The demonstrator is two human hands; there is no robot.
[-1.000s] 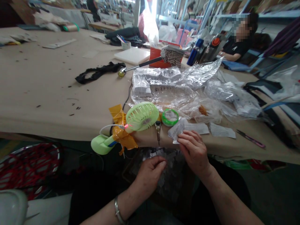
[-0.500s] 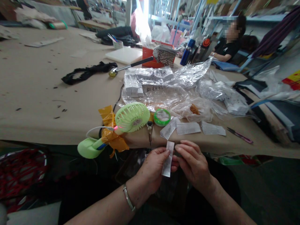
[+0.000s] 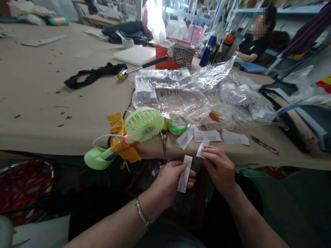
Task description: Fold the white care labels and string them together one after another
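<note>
My left hand (image 3: 172, 179) pinches a narrow white printed label (image 3: 184, 175) between thumb and fingers, just off the table's front edge. My right hand (image 3: 219, 165) is closed on the end of a second white label (image 3: 202, 148) at the table edge. Beyond that label lie fanned label stacks: one on the left (image 3: 185, 138), one in the middle (image 3: 208, 135) and one on the right (image 3: 235, 137). A soldering-iron-like tool (image 3: 164, 139) points down over the edge, left of the labels. Beside it sits a round green tub (image 3: 178, 124) with white stuff inside.
A green fan (image 3: 144, 124) is fixed to the edge with orange tape (image 3: 116, 124). Thread snips (image 3: 265, 144) lie at the right. Clear plastic bags (image 3: 186, 103) with label bundles cover the table's middle. A person (image 3: 254, 44) sits across, at the back right.
My right hand has moved away from my left, to the right and slightly up, and a label now shows in its fingers. My left hand keeps its label in nearly the same place.
</note>
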